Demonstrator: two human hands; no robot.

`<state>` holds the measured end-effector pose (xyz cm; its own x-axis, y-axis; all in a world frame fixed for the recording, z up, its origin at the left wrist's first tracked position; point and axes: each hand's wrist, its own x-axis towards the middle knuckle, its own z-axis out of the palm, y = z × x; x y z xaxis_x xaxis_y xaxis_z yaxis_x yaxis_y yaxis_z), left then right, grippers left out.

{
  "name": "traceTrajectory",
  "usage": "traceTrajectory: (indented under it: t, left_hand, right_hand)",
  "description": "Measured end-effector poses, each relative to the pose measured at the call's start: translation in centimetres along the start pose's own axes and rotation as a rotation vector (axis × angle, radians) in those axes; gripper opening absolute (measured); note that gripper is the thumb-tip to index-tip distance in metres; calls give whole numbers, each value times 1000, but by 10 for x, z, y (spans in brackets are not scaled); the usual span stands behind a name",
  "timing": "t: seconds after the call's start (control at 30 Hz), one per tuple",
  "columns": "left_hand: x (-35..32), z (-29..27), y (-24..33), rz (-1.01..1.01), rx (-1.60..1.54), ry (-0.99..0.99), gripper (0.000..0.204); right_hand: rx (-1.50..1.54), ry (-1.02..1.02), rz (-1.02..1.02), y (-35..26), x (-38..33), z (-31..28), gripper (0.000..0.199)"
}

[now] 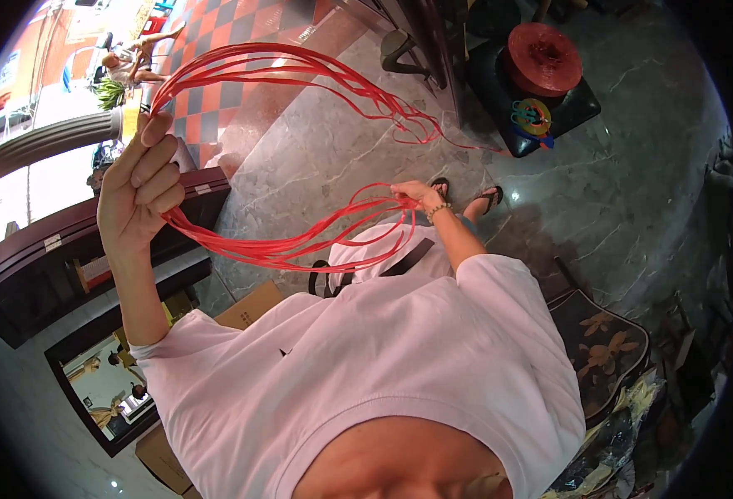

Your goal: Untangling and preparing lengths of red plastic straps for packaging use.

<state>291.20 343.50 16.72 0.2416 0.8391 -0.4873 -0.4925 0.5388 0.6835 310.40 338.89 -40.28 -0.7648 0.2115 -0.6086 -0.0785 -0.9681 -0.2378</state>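
Long loops of thin red plastic string (258, 245) hang stretched between my two hands. My left hand (144, 179), raised at the left, has its fingers wrapped round the bundle, with the loops fanning out above and below the fist. Lower and nearer my lap, my right hand (419, 197) pinches several strands of the lower loops between its fingertips. The upper loops arc over to the right, and a thin strand runs from their end toward the black stool. On that stool (578, 108) sits a large red spool of string (543, 60).
Beside the spool lie a yellow roll (533, 116) and small blue-green handles. A dark wooden door frame (429, 50) stands left of the stool. At the lower right is a dark flowered cushion (603, 349), and at the left a dark wooden cabinet (29, 266). Another person (125, 66) sits outside.
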Motion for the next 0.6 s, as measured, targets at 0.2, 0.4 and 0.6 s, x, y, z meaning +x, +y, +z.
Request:
traceTrajectory:
  t: [0.2, 0.4, 0.6]
  left_hand:
    - [-1, -18, 4, 38, -20, -15, 18]
    - [-1, -61, -10, 99, -53, -20, 19]
    - [13, -109, -36, 120, -120, 97, 22]
  right_hand:
    - [326, 57, -133, 14, -26, -76, 12]
    - [858, 330, -359, -4, -94, -99, 11]
    - [956, -97, -709, 0, -157, -171, 10]
